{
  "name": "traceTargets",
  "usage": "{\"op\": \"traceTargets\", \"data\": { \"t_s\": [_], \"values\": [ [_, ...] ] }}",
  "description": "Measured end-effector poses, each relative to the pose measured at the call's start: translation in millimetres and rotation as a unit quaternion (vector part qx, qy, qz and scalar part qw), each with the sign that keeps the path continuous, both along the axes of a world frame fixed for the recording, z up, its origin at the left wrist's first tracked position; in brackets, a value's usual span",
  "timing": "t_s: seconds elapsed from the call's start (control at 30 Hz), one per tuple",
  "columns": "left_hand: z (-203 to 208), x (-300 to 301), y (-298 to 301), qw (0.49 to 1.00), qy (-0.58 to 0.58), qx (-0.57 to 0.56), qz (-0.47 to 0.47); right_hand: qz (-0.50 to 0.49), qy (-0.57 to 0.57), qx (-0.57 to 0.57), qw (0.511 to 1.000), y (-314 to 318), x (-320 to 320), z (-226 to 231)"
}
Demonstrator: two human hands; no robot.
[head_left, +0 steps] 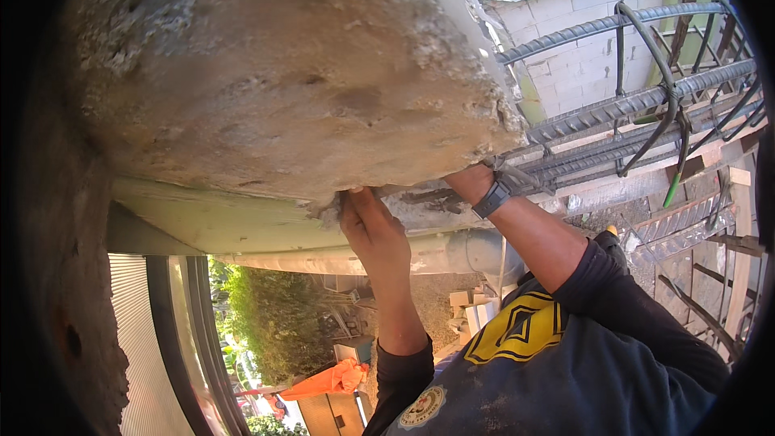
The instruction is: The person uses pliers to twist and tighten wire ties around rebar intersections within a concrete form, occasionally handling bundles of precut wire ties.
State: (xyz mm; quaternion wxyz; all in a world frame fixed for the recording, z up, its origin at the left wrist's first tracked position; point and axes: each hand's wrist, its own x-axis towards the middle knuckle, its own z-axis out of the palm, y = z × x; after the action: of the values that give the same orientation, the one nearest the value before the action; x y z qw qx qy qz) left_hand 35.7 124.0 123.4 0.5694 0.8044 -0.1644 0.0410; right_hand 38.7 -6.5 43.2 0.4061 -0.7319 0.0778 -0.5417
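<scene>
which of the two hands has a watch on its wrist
The right hand, farther right in the picture: a dark watch is strapped behind it, while the left hand has none.

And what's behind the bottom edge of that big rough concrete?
The left hand and part of the right hand show at the edge of the concrete. The rest of the right hand, and anything either might hold there, is covered.

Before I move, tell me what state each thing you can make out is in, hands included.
Concrete: bare, rough and pitted
Left hand: raised to the concrete's lower edge, partly hidden; grip unclear
Right hand: mostly hidden at the concrete's edge; grip unclear
Wristwatch: strapped on
Steel bars: exposed
Steel loops: bent around the bars
Sleeves: ending short of the wrists
Orange sheet: crumpled
</scene>
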Motion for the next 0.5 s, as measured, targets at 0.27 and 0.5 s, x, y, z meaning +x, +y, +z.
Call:
{"op": "traceTargets", "data": {
  "t_s": [0.27,0.5],
  "values": [
    [-6,4,3,0.999,-0.014,-0.032,0.006,0.001,0.000,0.005,1.000,14,4,1],
    [-15,11,5,0.999,-0.023,-0.040,0.012,0.024,0.027,-0.004,0.999,8,8,5]
  ]
}}
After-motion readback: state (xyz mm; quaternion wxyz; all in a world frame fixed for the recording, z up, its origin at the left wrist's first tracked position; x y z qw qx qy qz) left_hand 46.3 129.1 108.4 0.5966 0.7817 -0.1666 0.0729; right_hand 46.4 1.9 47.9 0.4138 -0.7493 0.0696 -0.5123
